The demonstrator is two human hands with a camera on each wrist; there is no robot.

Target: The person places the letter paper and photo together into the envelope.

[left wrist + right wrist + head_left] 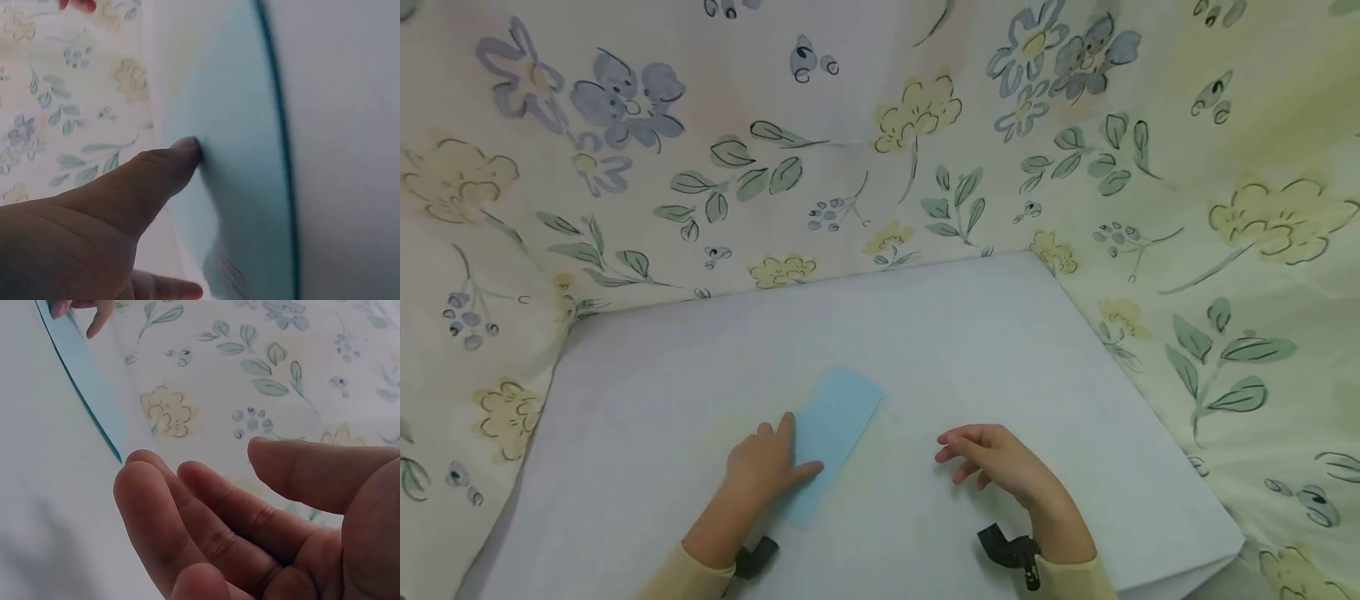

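Note:
A rectangular piece of light blue paper (846,404) lies slantwise on the white table, its far end tilted to the right. My left hand (762,467) rests at its left side, with thumb and index finger stretched out. In the left wrist view, the thumb tip (186,150) touches the paper's face, and a darker edge runs along the far side. Over the table to the right of the paper hovers my right hand (996,458), holding nothing. Its fingers (150,506) are loosely bent, with the thumb apart from them.
A white cover (662,392) lies over the table, whose right front corner shows at the lower right. Floral curtain fabric (850,183) hangs behind the table and along both sides. Dark wrist mounts (1011,550) are strapped near both sleeves.

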